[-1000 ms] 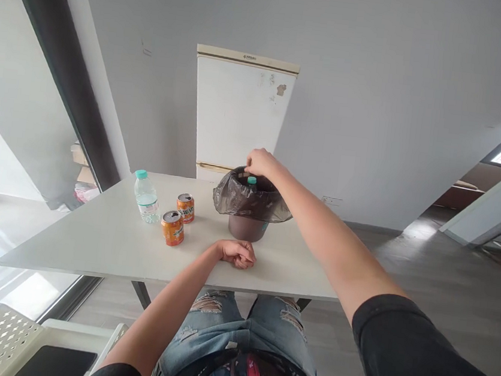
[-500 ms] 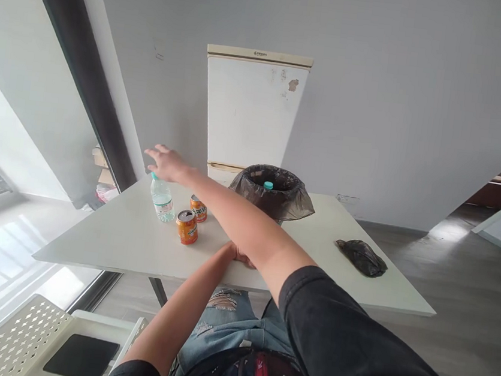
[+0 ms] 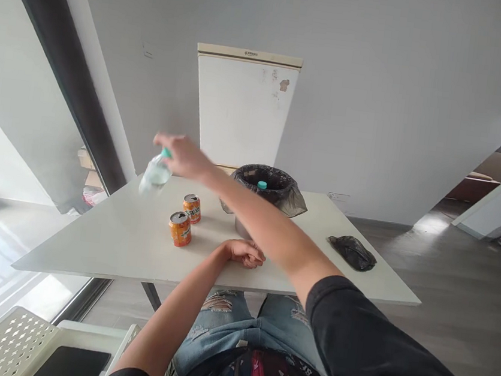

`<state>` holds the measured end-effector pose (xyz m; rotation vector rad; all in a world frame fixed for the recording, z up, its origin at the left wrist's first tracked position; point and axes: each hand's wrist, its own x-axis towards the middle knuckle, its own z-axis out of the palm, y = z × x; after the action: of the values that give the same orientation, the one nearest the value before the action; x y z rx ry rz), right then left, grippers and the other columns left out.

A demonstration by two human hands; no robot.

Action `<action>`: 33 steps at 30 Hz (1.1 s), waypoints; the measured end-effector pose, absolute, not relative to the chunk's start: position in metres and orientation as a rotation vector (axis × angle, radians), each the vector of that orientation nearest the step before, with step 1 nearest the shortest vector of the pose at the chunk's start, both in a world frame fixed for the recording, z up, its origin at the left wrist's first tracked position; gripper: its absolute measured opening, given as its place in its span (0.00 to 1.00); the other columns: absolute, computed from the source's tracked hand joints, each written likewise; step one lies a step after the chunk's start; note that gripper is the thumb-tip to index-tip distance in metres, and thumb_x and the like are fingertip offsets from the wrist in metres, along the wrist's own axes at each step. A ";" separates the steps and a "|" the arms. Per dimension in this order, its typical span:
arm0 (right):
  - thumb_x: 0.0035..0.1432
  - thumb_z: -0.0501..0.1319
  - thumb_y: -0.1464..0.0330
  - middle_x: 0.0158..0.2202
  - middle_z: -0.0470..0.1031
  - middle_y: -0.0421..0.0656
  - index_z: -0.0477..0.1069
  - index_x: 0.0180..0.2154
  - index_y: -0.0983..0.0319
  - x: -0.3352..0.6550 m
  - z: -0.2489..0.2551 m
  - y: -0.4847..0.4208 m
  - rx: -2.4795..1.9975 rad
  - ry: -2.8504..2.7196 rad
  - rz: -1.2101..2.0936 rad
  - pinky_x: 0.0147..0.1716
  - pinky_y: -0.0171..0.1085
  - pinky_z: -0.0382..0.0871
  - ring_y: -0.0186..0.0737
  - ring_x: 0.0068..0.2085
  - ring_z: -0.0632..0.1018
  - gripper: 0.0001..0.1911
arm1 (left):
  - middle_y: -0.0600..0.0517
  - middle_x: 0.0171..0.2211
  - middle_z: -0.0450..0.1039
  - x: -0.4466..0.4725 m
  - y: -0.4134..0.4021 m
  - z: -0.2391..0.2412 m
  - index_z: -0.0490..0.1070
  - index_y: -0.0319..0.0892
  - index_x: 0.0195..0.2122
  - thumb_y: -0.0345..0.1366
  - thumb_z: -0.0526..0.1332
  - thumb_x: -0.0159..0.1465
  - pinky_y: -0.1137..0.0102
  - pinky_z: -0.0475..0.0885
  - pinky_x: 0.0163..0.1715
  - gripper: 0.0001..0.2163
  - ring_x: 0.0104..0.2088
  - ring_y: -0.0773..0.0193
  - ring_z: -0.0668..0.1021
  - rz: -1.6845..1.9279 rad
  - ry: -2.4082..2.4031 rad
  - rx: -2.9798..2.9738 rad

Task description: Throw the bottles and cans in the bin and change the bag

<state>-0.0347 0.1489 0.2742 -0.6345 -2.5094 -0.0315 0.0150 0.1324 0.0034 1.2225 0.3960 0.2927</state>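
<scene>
My right hand is closed around the green-capped top of a clear plastic bottle. The bottle hangs tilted above the table's left side and is blurred by motion. Below and to its right stand two orange soda cans, a nearer can and a farther can. My left hand rests on the table near its front edge, fingers curled in with nothing visible in them. Behind it is a bin lined with a black plastic bag. Another bottle's green cap shows inside the bag; my right forearm hides part of the bin.
A crumpled black plastic bag lies on the right of the white table. Behind the table stands a white fridge against the grey wall. At lower left is a cream plastic chair or rack with a dark flat object on it.
My right hand has taken hold of the bottle by its top and lifted it off the table, tilting it. My left hand stays on the table. The view has shifted slightly.
</scene>
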 end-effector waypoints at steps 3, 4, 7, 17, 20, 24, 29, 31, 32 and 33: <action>0.67 0.66 0.72 0.48 0.82 0.42 0.66 0.55 0.62 0.056 0.336 0.141 -0.687 -2.129 -0.100 0.44 0.31 0.72 0.33 0.43 0.81 0.18 | 0.59 0.17 0.52 0.016 0.135 0.004 0.59 0.41 0.16 0.39 0.75 0.58 0.73 0.50 0.16 0.25 0.16 0.74 0.55 0.120 0.325 1.244; 0.68 0.66 0.69 0.49 0.82 0.44 0.68 0.51 0.63 0.086 0.353 0.139 -0.724 -2.019 -0.126 0.43 0.31 0.73 0.32 0.43 0.81 0.13 | 0.60 0.16 0.50 0.017 0.135 0.004 0.57 0.42 0.15 0.40 0.74 0.58 0.72 0.47 0.17 0.26 0.16 0.75 0.53 0.094 0.303 1.250; 0.67 0.70 0.59 0.44 0.83 0.44 0.71 0.48 0.60 0.156 0.383 0.134 -0.908 -1.919 -0.192 0.42 0.38 0.76 0.34 0.38 0.83 0.15 | 0.59 0.17 0.49 0.016 0.134 0.007 0.56 0.43 0.15 0.42 0.73 0.60 0.71 0.43 0.19 0.27 0.17 0.74 0.51 0.074 0.255 1.266; 0.67 0.68 0.62 0.49 0.80 0.49 0.75 0.50 0.58 0.165 0.327 0.172 -1.355 -2.042 -0.470 0.53 0.51 0.76 0.53 0.51 0.80 0.12 | 0.60 0.17 0.47 0.014 0.131 0.013 0.55 0.45 0.16 0.46 0.72 0.60 0.72 0.43 0.18 0.28 0.17 0.74 0.50 0.064 0.250 1.303; 0.63 0.70 0.67 0.52 0.79 0.50 0.76 0.48 0.59 0.153 0.311 0.194 -1.428 -2.142 -0.380 0.51 0.45 0.76 0.49 0.49 0.80 0.12 | 0.60 0.17 0.46 0.015 0.131 0.014 0.54 0.45 0.16 0.47 0.72 0.60 0.71 0.43 0.19 0.28 0.17 0.74 0.50 0.049 0.254 1.304; 0.59 0.73 0.68 0.47 0.82 0.53 0.80 0.45 0.61 0.146 0.292 0.212 -1.611 -2.303 -0.074 0.43 0.40 0.76 0.44 0.40 0.82 0.12 | 0.60 0.18 0.46 0.016 0.133 0.013 0.54 0.44 0.16 0.47 0.72 0.61 0.71 0.42 0.19 0.28 0.17 0.74 0.49 0.043 0.244 1.305; 0.58 0.75 0.65 0.38 0.84 0.50 0.85 0.40 0.61 0.145 0.277 0.213 -1.833 -2.521 0.246 0.42 0.44 0.78 0.46 0.35 0.83 0.09 | 0.60 0.18 0.46 0.016 0.135 0.010 0.55 0.44 0.16 0.46 0.71 0.62 0.71 0.43 0.19 0.27 0.18 0.73 0.49 0.039 0.232 1.315; 0.60 0.72 0.68 0.37 0.84 0.50 0.86 0.39 0.62 0.144 0.277 0.208 -1.795 -2.456 0.132 0.43 0.45 0.78 0.48 0.36 0.83 0.06 | 0.60 0.18 0.46 0.016 0.134 0.010 0.55 0.44 0.16 0.47 0.71 0.62 0.70 0.43 0.19 0.27 0.19 0.73 0.49 0.034 0.237 1.320; 0.61 0.70 0.70 0.37 0.83 0.51 0.85 0.39 0.63 0.142 0.278 0.203 -1.739 -2.387 0.034 0.44 0.46 0.78 0.49 0.37 0.82 0.05 | 0.59 0.18 0.46 0.015 0.134 0.011 0.55 0.44 0.16 0.47 0.71 0.61 0.70 0.43 0.19 0.27 0.19 0.73 0.49 0.035 0.242 1.320; 0.63 0.67 0.72 0.38 0.83 0.52 0.85 0.38 0.64 0.139 0.280 0.198 -1.659 -2.309 -0.072 0.45 0.46 0.78 0.49 0.38 0.82 0.06 | 0.59 0.18 0.46 0.015 0.133 0.011 0.55 0.44 0.16 0.47 0.72 0.61 0.70 0.43 0.19 0.28 0.19 0.73 0.49 0.035 0.248 1.320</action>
<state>0.1389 0.1979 0.2796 -1.6588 -2.3087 -0.0719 0.0152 0.1331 0.0113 1.3200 0.2484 0.0349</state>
